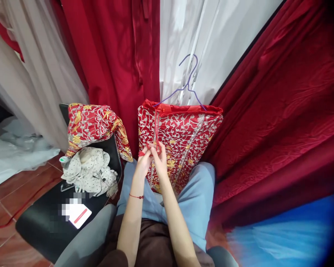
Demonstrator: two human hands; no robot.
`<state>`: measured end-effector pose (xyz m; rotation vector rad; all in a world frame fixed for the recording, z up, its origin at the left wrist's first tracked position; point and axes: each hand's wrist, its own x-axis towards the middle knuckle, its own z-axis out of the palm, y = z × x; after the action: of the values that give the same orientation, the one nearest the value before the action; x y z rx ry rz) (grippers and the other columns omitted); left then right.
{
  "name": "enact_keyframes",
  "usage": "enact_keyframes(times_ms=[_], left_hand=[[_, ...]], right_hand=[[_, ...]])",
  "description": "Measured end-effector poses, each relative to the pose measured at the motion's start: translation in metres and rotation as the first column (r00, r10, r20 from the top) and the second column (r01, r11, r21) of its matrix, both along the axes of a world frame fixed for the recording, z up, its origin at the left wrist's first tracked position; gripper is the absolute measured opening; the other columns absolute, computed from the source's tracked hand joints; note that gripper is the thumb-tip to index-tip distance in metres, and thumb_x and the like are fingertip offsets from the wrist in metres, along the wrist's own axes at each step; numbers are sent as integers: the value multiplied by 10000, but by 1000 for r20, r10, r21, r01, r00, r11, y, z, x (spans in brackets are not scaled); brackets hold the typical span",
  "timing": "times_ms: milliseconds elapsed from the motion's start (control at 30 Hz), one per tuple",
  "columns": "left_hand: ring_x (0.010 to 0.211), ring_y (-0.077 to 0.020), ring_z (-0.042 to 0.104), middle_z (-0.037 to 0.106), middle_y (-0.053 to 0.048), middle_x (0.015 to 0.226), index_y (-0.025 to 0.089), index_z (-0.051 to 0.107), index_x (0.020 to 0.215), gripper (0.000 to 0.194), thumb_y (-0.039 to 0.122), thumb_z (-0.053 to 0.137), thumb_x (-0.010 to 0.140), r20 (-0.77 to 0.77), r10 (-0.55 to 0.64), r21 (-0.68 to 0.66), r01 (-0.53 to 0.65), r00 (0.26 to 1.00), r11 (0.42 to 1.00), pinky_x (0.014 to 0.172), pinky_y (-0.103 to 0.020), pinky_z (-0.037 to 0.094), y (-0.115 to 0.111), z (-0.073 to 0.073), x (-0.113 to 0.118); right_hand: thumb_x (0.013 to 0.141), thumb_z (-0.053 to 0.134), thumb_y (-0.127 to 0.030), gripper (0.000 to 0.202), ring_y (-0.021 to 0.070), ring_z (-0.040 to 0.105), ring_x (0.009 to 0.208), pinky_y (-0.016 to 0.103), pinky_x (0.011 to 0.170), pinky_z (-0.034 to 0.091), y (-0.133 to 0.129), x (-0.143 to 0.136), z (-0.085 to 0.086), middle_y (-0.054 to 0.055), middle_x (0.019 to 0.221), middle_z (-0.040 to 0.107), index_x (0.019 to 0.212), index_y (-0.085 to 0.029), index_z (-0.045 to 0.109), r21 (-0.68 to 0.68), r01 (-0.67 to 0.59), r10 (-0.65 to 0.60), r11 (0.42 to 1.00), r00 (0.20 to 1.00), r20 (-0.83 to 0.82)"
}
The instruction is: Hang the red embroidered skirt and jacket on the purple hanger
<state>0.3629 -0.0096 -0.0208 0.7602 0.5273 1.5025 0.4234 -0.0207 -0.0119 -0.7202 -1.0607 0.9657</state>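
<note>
From my station I have the left hand (144, 160) and the right hand (159, 155), each grip pinched on a red cord (157, 126) that hangs near the left end of the embroidered garment's (178, 139) top edge; a purple hanger (187, 84) meets that edge, and patterned cloth (90, 122) drapes over the black chair's (41, 226) back edge

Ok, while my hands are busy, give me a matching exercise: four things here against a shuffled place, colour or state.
1. Red cord
2. Hanger
3. Dotted cloth
4. Gauzy fabric

A. On the black chair
B. Blue, at lower right
C. Held by left hand and right hand
D. Purple, at the top of the patterned garment

Pairs: 1-C, 2-D, 3-A, 4-B
</note>
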Motion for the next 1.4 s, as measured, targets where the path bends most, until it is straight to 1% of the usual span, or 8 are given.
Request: enact_keyframes(times_ms=[200, 400, 533, 700, 800, 1033, 1233, 1400], left_hand=[[830, -131, 672, 682, -1, 817, 187, 657, 831, 111, 219, 735, 760, 96, -19, -42, 23, 995, 999, 858, -258, 526, -4, -5, 17], [658, -103, 599, 635, 14, 713, 163, 671, 884, 205, 317, 738, 767, -201, 102, -35, -111, 974, 993, 706, -233, 492, -1, -16, 6], [569, -113, 552, 590, 31, 638, 176, 611, 916, 271, 441, 643, 871, -524, 298, 58, -316, 798, 947, 647, -257, 472, -1, -17, -2], [999, -200, 659, 713, -79, 1041, 208, 655, 993, 270, 461, 619, 906, -665, 514, 386, -339, 543, 858, 931, -325, 487, -6, -4, -2], [931, -202, 681, 729, -72, 982, 206, 686, 975, 294, 483, 617, 904, -679, 458, 395, -241, 574, 887, 876, -308, 510, -9, 1, 2], [519, -107, 529, 692, -27, 776, 179, 670, 969, 398, 552, 537, 930, -542, 406, 248, -321, 736, 914, 507, -226, 414, -7, -2, -3], [728, -185, 638, 718, -61, 765, 206, 690, 754, 542, 534, 339, 1005, -761, 522, 319, -480, 384, 817, 717, -281, 439, -1, 28, -6], [594, -161, 564, 619, -11, 581, 211, 589, 615, 495, 625, 551, 883, -868, 349, 185, -422, 353, 887, 604, -266, 352, 4, 31, 4]], right_hand=[[907, 591, -498, 275, 189, 693, 807, 355, 783, 565, 5, 20, 14, 40, 940, 755, 1010, -255, 515, -63, -4, -1, 998, 997, -76], [895, 591, -512, 278, 146, 602, 735, 277, 696, 508, -11, 22, 4, 4, 828, 662, 907, -236, 563, -37, 111, -110, 993, 994, 9], [905, 564, -529, 311, 95, 404, 542, 228, 537, 387, -15, 27, 2, -65, 621, 449, 852, -223, 557, -61, 78, -80, 995, 997, -21], [864, 582, -595, 372, 85, 261, 471, 230, 452, 241, -13, 26, -7, -84, 557, 336, 833, -225, 558, -233, -161, 161, 959, 987, -19], [862, 575, -618, 391, 115, 404, 548, 246, 493, 328, -15, 23, -12, -33, 640, 479, 873, -228, 585, -243, -177, 194, 954, 980, 49], [874, 539, -657, 437, 121, 417, 524, 269, 511, 345, -13, 33, -22, -34, 615, 487, 761, -234, 530, -292, -309, 374, 905, 905, 203], [904, 479, -621, 388, 149, 463, 559, 303, 564, 410, -11, 32, -30, -18, 666, 524, 792, -251, 517, -278, -167, 244, 946, 931, 272], [955, 417, -476, 277, 188, 585, 712, 331, 700, 490, -18, 33, -27, 33, 803, 649, 919, -247, 569, -277, -161, 278, 947, 842, 462]])
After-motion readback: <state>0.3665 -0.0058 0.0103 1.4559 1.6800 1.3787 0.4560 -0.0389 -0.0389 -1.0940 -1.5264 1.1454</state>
